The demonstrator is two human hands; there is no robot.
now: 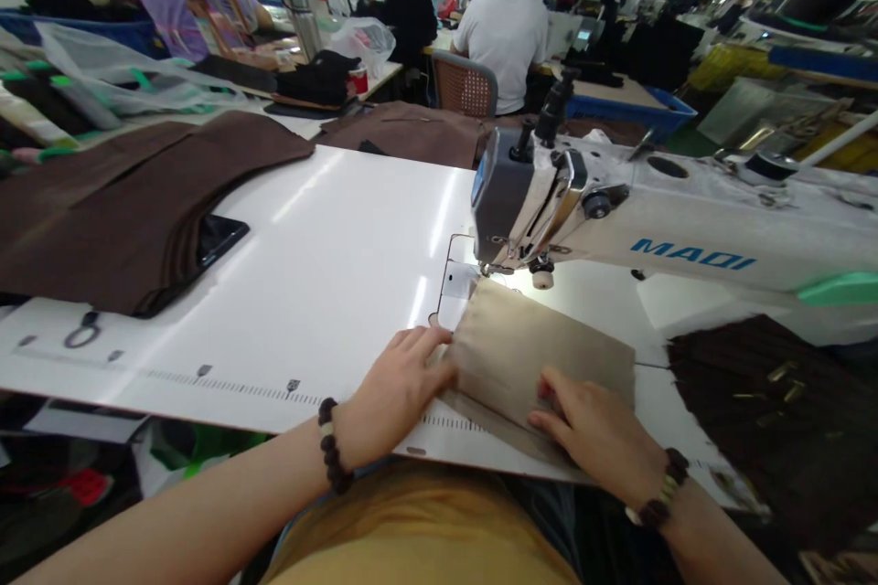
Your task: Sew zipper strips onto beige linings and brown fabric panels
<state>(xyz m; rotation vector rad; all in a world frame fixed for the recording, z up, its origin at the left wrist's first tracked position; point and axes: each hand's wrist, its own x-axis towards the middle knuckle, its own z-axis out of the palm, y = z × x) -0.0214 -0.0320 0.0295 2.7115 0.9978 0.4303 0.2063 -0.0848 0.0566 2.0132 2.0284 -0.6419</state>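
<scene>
A folded piece of beige fabric (541,347) is seen lying flat on the white desk (308,274), right of centre in the lower half of the frame, with its far corner placed just beneath the needle end of a white sewing machine (686,233) marked MAOI. The left hand (401,395) is laid open on the desk, its fingertips resting against the left edge of the fabric; nothing is gripped by it. The right hand (595,428) is pressed palm down on the near right part of the fabric, fingers slightly bent and spread, with nothing held in it. A dark bead bracelet (333,446) is worn on the left wrist, and a second bracelet (659,489) on the right wrist. A stack of brown fabric (130,201) is spread across the left of the desk, well apart from the hands, and a black phone (218,238) is partly covered by its edge. Darker brown fabric (775,402) is heaped at the right, just beside the beige piece. In the upper middle of the frame a person in a white shirt (508,37) is seated facing away.
</scene>
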